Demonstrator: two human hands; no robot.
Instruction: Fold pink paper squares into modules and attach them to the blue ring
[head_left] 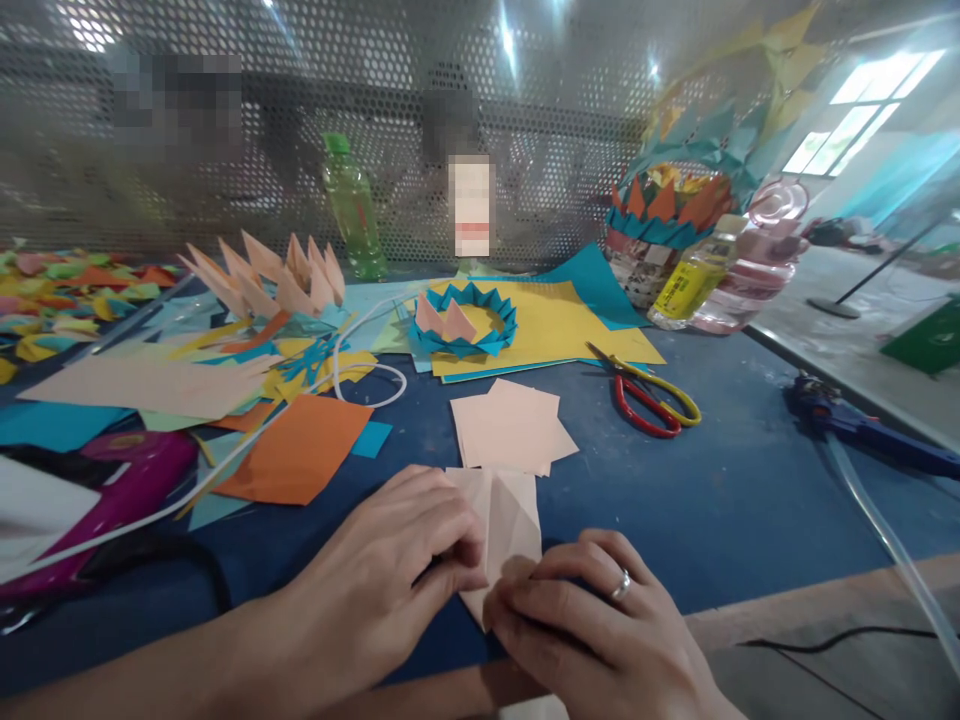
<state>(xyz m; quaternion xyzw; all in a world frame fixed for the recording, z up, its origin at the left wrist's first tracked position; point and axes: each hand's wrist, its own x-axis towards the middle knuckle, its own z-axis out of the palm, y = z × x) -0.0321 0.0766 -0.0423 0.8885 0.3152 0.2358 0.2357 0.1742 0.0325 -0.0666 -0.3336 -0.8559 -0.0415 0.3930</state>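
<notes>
A pale pink sheet of paper point(513, 515), partly folded with creases and a pointed lower end, lies at the near edge of the blue table. My left hand point(405, 570) rests on its left side, fingers curled and thumb against the paper. At the lower point, my right hand point(600, 615), with a ring on one finger, pinches the paper between closed fingertips. Part of the sheet is hidden under both hands. Just beyond it sits a loose stack of pale pink paper squares point(514, 425). Farther back, a blue folded-paper ring point(465, 345) carries two pink points.
Scissors point(649, 405) with red and yellow handles lie to the right, before a glue gun point(862, 415). Orange paper point(296, 450) and a purple device point(142, 490) with a white cord are at left. Bottles, a green bottle point(354, 210) among them, stand behind, near a pink folded-paper piece point(274, 280).
</notes>
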